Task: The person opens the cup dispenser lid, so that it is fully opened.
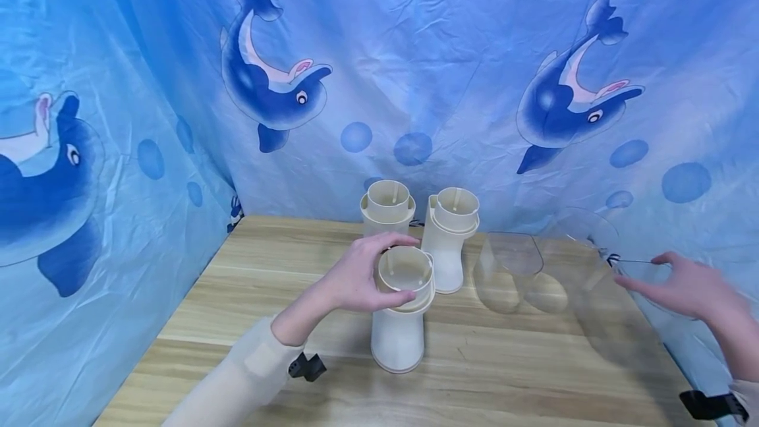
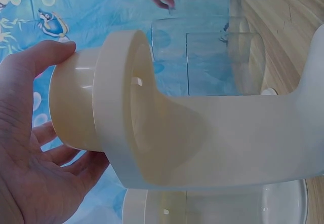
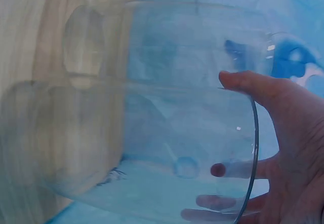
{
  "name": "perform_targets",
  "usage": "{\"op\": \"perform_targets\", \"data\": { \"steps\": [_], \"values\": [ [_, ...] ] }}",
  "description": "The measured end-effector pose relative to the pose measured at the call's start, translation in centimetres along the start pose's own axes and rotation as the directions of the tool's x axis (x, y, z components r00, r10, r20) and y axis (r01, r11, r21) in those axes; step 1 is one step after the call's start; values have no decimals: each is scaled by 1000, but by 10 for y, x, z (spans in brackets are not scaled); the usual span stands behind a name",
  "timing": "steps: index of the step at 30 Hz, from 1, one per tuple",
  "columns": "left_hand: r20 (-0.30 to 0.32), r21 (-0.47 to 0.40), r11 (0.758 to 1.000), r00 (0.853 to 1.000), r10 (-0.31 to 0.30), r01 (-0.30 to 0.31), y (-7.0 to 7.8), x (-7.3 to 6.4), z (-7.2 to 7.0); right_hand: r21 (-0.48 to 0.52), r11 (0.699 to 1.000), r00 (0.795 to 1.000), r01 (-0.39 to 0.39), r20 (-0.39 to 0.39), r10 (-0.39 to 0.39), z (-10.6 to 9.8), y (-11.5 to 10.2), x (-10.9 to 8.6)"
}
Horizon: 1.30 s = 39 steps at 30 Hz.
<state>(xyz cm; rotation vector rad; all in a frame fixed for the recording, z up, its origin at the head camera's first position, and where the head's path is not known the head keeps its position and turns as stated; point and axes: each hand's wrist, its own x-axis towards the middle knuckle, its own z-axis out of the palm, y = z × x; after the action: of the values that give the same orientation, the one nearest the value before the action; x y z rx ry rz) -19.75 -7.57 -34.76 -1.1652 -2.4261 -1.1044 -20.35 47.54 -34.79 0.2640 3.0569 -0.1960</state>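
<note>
My left hand (image 1: 358, 275) grips the round collar at the top of the nearest white plastic stand (image 1: 398, 341), which is upright on the table. In the left wrist view its thumb lies on the collar (image 2: 76, 97) and the fingers curl round the opposite side. Over at the right, my right hand (image 1: 694, 285) holds a large clear plastic container (image 3: 187, 133) by its rim. The thumb is on the near wall, and the other fingers show through the clear plastic. The container's lower part is faint against the table.
Two more white stands (image 1: 388, 216) (image 1: 446, 259) with round collars stand behind the gripped one. Further clear containers (image 1: 504, 272) are between them and my right hand. A wooden table (image 1: 267, 262) lies below, and a blue dolphin-print curtain (image 1: 427, 71) hangs behind and at both sides.
</note>
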Motion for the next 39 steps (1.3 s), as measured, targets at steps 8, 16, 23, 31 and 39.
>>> {"op": "perform_targets", "data": {
  "steps": [8,16,23,31,39],
  "values": [
    [17,-16,1000,1000,-5,5,1,2,3,42,999,1000,-6,25,5,20,12,19],
    [-40,18,1000,999,-12,13,1,1,4,89,996,998,-30,-45,34,30,11,20],
    [-159,31,997,985,-68,74,5,-8,10,130,989,988,72,-145,-53,33,5,4],
    [-238,-19,996,968,-84,82,4,-13,15,142,975,973,172,-178,-146,39,4,0],
    [-254,-98,992,962,-105,83,-11,-14,0,96,975,963,201,-202,-179,47,9,11]
  ]
}}
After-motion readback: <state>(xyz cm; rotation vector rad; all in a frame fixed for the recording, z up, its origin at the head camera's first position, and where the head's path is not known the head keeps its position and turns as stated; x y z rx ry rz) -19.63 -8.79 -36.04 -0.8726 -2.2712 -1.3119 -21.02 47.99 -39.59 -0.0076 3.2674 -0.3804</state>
